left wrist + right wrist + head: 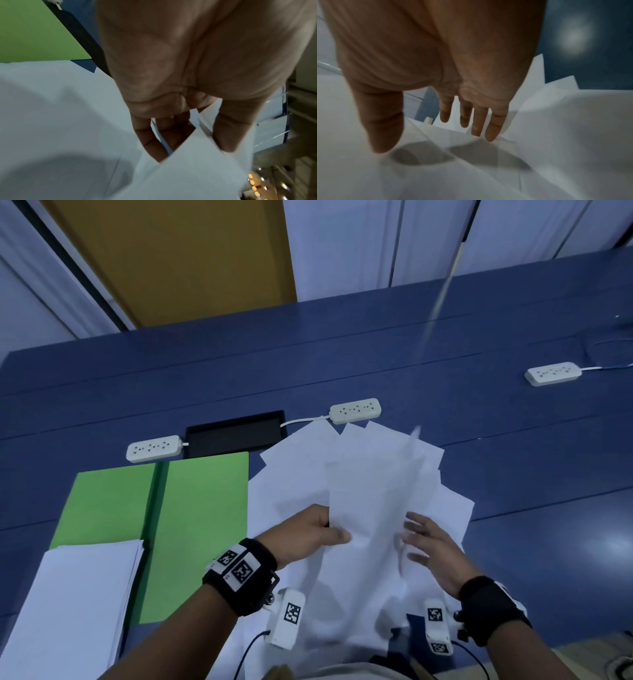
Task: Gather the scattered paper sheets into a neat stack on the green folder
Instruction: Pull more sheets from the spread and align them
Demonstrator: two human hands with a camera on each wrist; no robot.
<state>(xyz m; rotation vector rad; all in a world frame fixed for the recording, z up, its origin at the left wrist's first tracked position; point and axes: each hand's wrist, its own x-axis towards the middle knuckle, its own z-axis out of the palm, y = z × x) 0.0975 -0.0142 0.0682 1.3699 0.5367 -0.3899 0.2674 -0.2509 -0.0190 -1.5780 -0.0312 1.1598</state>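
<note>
Paper sheets [370, 474] lie fanned and overlapping on the blue bench [376, 354], just right of the green folder [191, 525] that sits open and flat. Your left hand [308, 534] pinches the left edge of one sheet near the middle of the pile; in the left wrist view the thumb lies on top of that sheet and the fingers [150, 143] curl beneath it. Your right hand [433, 542] is spread, fingers [477, 121] straight and slightly apart, gripping nothing; whether it touches the paper you cannot tell. A neat stack [78, 594] of white sheets already rests on the near left part of the folder. Three white power strips [355, 410] and a black tray [236, 431] sit farther back on the bench.
</note>
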